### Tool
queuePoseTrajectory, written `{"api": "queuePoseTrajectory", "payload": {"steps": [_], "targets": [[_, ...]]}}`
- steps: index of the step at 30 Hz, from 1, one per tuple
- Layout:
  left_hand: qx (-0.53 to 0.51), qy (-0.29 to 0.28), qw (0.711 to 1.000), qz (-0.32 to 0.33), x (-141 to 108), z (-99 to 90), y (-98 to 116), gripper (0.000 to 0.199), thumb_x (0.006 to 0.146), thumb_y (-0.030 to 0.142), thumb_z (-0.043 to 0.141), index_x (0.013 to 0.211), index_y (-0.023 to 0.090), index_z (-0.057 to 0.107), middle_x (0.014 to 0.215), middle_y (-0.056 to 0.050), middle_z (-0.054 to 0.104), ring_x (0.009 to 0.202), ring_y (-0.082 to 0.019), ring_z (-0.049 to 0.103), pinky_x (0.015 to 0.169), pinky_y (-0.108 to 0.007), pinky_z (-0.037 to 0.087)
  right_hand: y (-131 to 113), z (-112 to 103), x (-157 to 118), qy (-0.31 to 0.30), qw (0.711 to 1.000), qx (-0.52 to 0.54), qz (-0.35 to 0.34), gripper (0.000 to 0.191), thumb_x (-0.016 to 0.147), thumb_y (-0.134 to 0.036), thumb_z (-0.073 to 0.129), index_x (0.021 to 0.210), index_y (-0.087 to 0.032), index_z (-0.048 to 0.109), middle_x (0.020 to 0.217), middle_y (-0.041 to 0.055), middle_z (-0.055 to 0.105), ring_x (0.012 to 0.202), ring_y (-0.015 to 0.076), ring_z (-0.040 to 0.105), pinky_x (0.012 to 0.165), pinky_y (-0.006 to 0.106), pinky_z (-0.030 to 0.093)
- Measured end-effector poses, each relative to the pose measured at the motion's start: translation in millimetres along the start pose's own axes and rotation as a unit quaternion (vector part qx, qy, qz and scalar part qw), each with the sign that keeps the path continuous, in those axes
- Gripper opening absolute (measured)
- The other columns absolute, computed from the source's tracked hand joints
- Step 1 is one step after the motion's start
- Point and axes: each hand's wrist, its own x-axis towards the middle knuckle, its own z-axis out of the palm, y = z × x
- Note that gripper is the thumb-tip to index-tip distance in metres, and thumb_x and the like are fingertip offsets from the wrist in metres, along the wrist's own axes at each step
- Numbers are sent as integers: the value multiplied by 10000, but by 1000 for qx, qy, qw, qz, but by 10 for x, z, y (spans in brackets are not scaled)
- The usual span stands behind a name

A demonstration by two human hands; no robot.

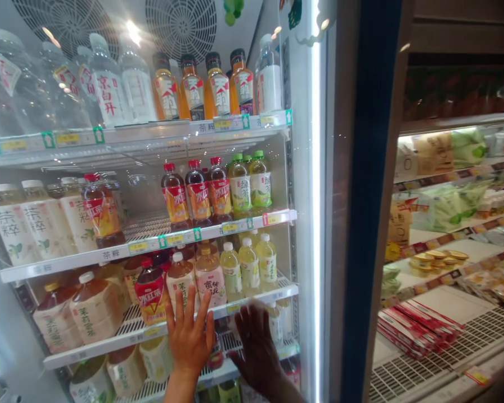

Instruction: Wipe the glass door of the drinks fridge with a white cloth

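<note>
My left hand [189,334] is raised at the lower middle of the head view, fingers spread and pointing up, with nothing in it. It covers part of the third shelf edge, just below a pink-labelled tea bottle [210,277] and a red-labelled iced tea bottle [150,292]. To its right, my right hand [258,347] is darker and slightly blurred, its fingers apart and holding nothing. Small pale yellow bottles [249,260] stand above it. Both hands are in front of a lit drinks cooler; whether they touch its glass I cannot tell.
Iced tea bottles [200,193] and green tea bottles [261,182] stand on the second shelf [121,253]. Clear water bottles [107,84] line the top. A dark blue frame [369,184] separates the cooler from open shelves on the right, where red packets [418,327] lie.
</note>
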Motion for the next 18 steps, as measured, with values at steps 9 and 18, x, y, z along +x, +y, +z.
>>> {"api": "queuePoseTrajectory", "payload": {"steps": [9, 18], "targets": [[-1, -4, 1000, 5, 18, -26, 12, 733, 896, 210, 638, 1560, 340, 355, 1676, -8, 257, 1577, -287, 189, 1298, -538, 147, -93, 35, -47, 15, 1000, 14, 8, 766, 1014, -386, 454, 1641, -96, 121, 1719, 118, 98, 1595, 297, 83, 1294, 538, 168], [8, -8, 1000, 28, 23, -39, -37, 754, 884, 257, 676, 1565, 311, 358, 1695, -19, 230, 1583, -288, 175, 1307, -492, 112, 383, -116, 575, 51, 993, -11, 101, 781, 1048, -473, 323, 1641, -84, -4, 1713, 184, -47, 1582, 402, 5, 1231, 729, 131]]}}
